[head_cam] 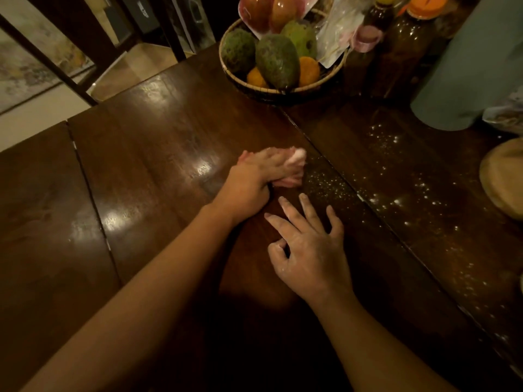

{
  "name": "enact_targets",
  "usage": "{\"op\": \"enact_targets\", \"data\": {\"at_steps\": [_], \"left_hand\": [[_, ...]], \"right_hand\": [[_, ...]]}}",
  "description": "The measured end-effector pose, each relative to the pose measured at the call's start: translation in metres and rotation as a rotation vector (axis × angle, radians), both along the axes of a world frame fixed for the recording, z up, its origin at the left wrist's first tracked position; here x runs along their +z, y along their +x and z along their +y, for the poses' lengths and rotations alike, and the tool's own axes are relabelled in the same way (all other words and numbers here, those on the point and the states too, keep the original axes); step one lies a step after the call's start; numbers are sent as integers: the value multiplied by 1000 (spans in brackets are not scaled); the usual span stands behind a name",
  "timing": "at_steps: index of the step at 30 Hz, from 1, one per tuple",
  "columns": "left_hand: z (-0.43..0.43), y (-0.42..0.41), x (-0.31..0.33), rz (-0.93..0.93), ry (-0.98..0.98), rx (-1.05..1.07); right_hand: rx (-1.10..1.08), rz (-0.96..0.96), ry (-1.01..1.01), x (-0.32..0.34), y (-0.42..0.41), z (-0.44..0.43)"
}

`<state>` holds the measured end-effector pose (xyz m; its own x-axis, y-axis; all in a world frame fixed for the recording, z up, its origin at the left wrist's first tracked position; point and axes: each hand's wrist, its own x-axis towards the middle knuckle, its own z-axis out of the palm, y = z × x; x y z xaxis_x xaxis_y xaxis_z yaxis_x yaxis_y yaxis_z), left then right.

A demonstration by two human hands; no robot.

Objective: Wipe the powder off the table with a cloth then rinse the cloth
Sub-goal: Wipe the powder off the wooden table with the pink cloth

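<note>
Evidently soft and light, the pink cloth (296, 159) bunches easily in the curled grip of the left hand (254, 179); the right hand (308, 247) lies splayed, empty

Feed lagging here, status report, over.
Left hand grips crumpled pink cloth on dark wooden table. Right hand flat, open, dusted. White powder specks lie right of cloth. Nothing between them.

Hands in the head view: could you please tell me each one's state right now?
Left hand: fingers curled round the pink cloth on the table.
Right hand: open, fingers spread, holding nothing.
</note>
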<state>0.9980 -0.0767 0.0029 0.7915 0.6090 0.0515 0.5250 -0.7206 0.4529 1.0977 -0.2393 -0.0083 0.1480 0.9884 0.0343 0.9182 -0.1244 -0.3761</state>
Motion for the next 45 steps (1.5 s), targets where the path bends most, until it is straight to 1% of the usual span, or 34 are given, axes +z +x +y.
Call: {"op": "enact_targets", "data": {"at_steps": [1, 2, 3, 4, 5, 7, 8, 10, 11, 13, 16, 18, 20, 22, 24, 25, 26, 28, 30, 31, 33, 34, 35, 37, 38, 39, 40, 42, 43, 45], "left_hand": [[-2, -12, -3, -44, -23, -47], [-3, -26, -4, -99, -45, -50], [-3, -42, -6, -150, -46, 13], [-3, -60, -9, -180, -19, 142], [-2, -77, -11, -164, 28, 313], [-7, -95, -9, -41, 80, 620], [-12, -93, -7, 19, 67, 718], [-25, -74, -2, 87, 17, 787], [-33, -59, 1, 101, 0, 757], [-57, -26, 5, 119, 0, 601], [-93, 18, 5, 185, 37, 335], [-90, 33, 3, 169, 51, 238], [-65, 45, -7, 114, 23, 272], [-38, 67, -12, 117, 3, 467], [-24, 105, -7, 167, -2, 647], [-22, 128, -2, 176, -3, 661], [-24, 152, 2, 175, -8, 625], [-32, 192, 4, 179, -34, 423], [-44, 210, 0, 214, -65, 150], [-49, 209, -2, 194, -77, 38], [-48, 190, -3, 34, -79, -125], [-42, 179, -4, -35, -84, -114], [-31, 170, -5, -71, -97, -25], [-6, 171, -5, -97, -130, 274], [2, 181, -1, -58, -113, 399], [5, 194, 4, 6, -92, 480], [3, 209, 7, 66, -69, 506], [-8, 230, 9, 88, -80, 417], [-14, 236, 4, 68, -99, 324], [-30, 234, -6, 46, -105, 72]], "right_hand": [[-13, 26, 42, -2, 0, 0], [-22, 59, 89, -3, -1, -1], [-26, 92, 129, -4, -1, -2], [-22, 122, 154, -5, -1, -4], [-6, 149, 158, -5, 0, -7], [58, 215, 97, -3, 8, -16], [96, 246, 36, -1, 13, -23], [150, 243, -88, 5, 27, -42], [153, 207, -136, 9, 34, -55], [105, 116, -221, 13, 47, -84], [-81, 14, -275, 14, 56, -124], [-191, 0, -270, 14, 55, -135], [-247, 4, -257, 12, 53, -135], [-277, 6, -248, 12, 53, -132], [-298, 3, -227, 10, 53, -132], [-304, 2, -213, 9, 53, -133], [-308, 5, -201, 9, 52, -133], [-313, 19, -188, 9, 52, -131], [-308, 44, -193, 8, 53, -129], [-302, 56, -193, 8, 54, -129], [-290, 68, -183, 8, 56, -131], [-285, 69, -174, 8, 56, -131], [-282, 69, -163, 8, 56, -131], [-284, 73, -147, 7, 57, -130], [-289, 73, -144, 6, 57, -130], [-293, 71, -142, 6, 57, -131], [-293, 68, -142, 6, 57, -131], [-283, 63, -143, 6, 56, -132], [-281, 63, -140, 5, 56, -131], [-283, 69, -133, 4, 57, -131]]}}
